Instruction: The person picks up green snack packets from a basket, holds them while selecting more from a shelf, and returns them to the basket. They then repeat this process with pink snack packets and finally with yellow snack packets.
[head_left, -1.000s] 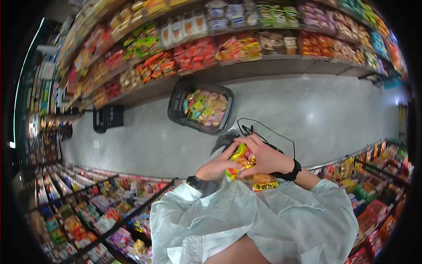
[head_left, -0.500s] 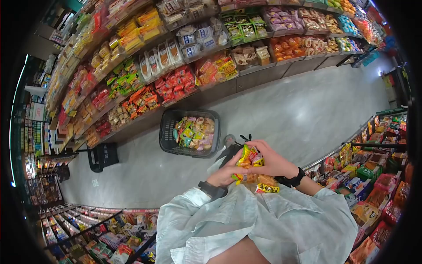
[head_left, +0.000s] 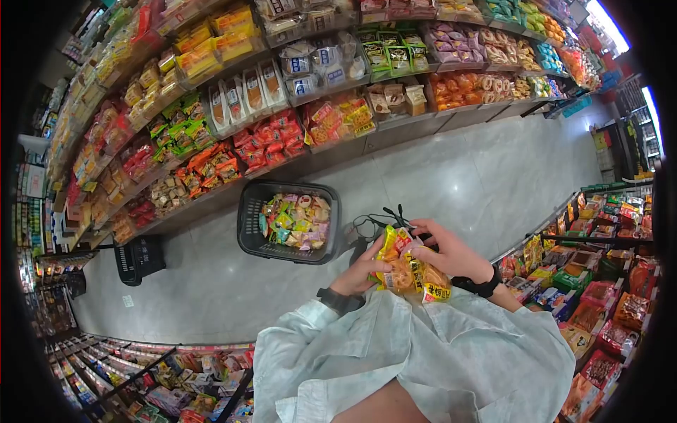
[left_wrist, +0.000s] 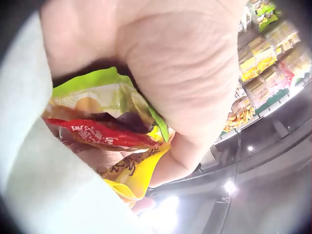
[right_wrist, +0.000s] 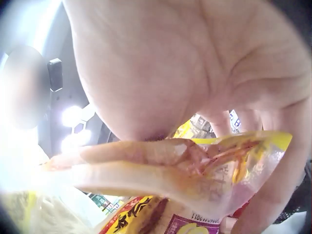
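Several snack packets (head_left: pixel 400 273), clear with yellow printed edges and orange-brown food inside, are bunched before the person's waist. My left hand (head_left: pixel 358 272) grips the left side of this bunch, thumb lying over the front. In the left wrist view, a green-edged packet (left_wrist: pixel 92 92), a red one (left_wrist: pixel 105 136) and a yellow one (left_wrist: pixel 141 170) are stacked in the left palm. My right hand (head_left: pixel 457 255) holds the right side. A clear packet with a yellow corner (right_wrist: pixel 243 156) lies between its thumb and fingers in the right wrist view, with further packets (right_wrist: pixel 195 224) below.
A dark shopping basket (head_left: pixel 324 259) full of small wrapped snacks stands on the grey floor (head_left: pixel 423 187) ahead. Another dark basket (head_left: pixel 141 261) is farther left. Bins of packaged snacks (head_left: pixel 271 141) line the far side, and more goods (head_left: pixel 599 296) flank the person at right.
The right hand has drawn slightly away from the left, so more of the packets shows between them. The head view has shifted, with the basket now farther left and lower.
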`<state>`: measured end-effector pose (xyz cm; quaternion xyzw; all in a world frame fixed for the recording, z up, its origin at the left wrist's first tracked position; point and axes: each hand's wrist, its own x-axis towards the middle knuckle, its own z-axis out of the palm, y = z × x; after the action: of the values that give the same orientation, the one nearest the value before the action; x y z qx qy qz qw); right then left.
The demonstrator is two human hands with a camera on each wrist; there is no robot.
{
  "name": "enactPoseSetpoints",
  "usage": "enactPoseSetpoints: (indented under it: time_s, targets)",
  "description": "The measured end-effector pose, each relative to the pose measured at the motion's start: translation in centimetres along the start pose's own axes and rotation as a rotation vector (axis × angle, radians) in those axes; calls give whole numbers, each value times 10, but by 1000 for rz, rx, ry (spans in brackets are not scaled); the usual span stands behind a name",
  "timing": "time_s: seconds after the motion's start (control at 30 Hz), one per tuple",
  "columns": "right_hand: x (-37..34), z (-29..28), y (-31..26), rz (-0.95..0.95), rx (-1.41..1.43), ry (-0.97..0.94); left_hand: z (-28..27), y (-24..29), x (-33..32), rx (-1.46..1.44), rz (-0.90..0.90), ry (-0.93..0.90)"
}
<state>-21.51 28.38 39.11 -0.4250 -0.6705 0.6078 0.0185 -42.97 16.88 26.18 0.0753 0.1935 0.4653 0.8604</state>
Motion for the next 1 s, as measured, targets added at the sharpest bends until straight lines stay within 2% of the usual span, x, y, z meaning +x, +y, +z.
enactPoseSetpoints:
  time_s: [0.07, 0.17, 0.27, 0.37, 0.5, 0.6, 0.7, 0.8, 0.93, 1.0]
  targets:
    - [6, -8, 13, -121, -10, 19, 3, 12, 10, 14, -13, -9]
    - [-1, -31, 0, -58, -89, 15, -1, 27, 29, 10, -64, -21]
    - [0, -64, 18, -43, -15, -102, 2, 42, 56, 46, -58, -107]
    - [2, -104, 8, 62, 13, -125, 5, 59, 89, 155, -110, -88]
    - [23, -167, 50, -143, 159, -157, 27, 89, 139, 177, -126, -36]
    - [48, -217, 83, -242, 525, -56, 46, 106, 170, 188, -122, 4]
    - [86, -262, 78, -70, 769, 114, 59, 115, 190, 210, -82, 71]
    - [152, -287, 103, -89, 717, 180, 74, 115, 203, 240, 19, 194]
    - [247, -298, 141, 134, 589, 31, 74, 104, 212, 123, 82, 222]
    - [299, -284, 171, 218, 652, -91, 80, 108, 209, 98, 150, 263]
